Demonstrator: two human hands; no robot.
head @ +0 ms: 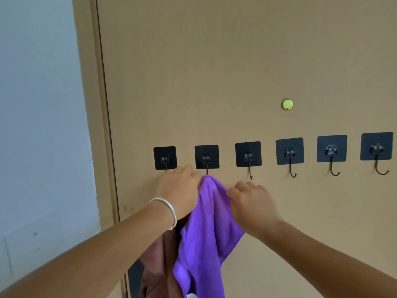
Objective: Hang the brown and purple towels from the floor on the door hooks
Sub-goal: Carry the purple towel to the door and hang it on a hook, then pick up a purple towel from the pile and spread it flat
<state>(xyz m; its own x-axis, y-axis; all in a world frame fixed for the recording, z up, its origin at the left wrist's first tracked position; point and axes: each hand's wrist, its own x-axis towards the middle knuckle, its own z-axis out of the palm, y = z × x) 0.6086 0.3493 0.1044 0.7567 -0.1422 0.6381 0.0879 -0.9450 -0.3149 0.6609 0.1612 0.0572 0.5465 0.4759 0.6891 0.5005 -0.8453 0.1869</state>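
A purple towel (206, 229) hangs down the tan door (214, 72), its top bunched right under the second hook from the left (206, 157). My left hand (179, 190) grips the towel's upper left edge, just below the first hook (165, 158). My right hand (251, 201) pinches the towel's upper right edge, below the third hook (248, 154). A brown towel (158, 261) hangs behind my left forearm, under the first hook; its top is hidden by my hand.
Three more black adhesive hooks (290, 151) run to the right along the door, all bare. A small yellow-green round disc (287, 104) sits on the door above them. The door frame (103, 125) and a pale wall (38, 125) lie to the left.
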